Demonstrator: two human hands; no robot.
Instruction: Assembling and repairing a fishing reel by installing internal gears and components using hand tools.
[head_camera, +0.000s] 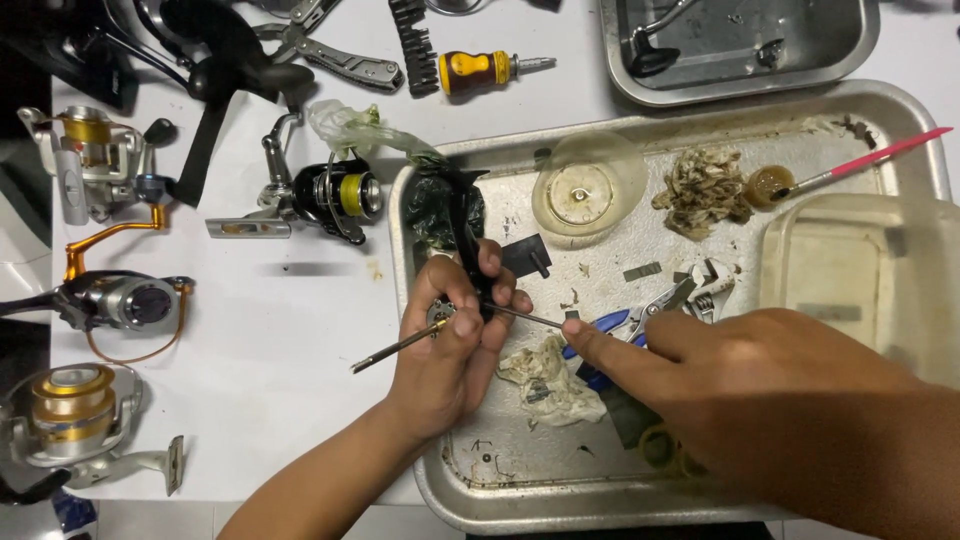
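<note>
left hand (455, 340) wrapped around a dark reel body (468, 250) over the metal tray (500, 500), fingers pinching it, thin shaft (400, 347) poking through from the side. right hand (760, 385) reaching in beside it, forefinger stretched out to the shaft's other end (530, 318), remaining fingers curled, gripping nothing visible. best kept low over the tray so small parts drop inside, shaft pushed straight along its axis, never levered. blue-handled pliers (625, 325) and soiled rag (548, 380) lying just beside. spare reels (330, 195) resting on the white surface (300, 400).
</note>
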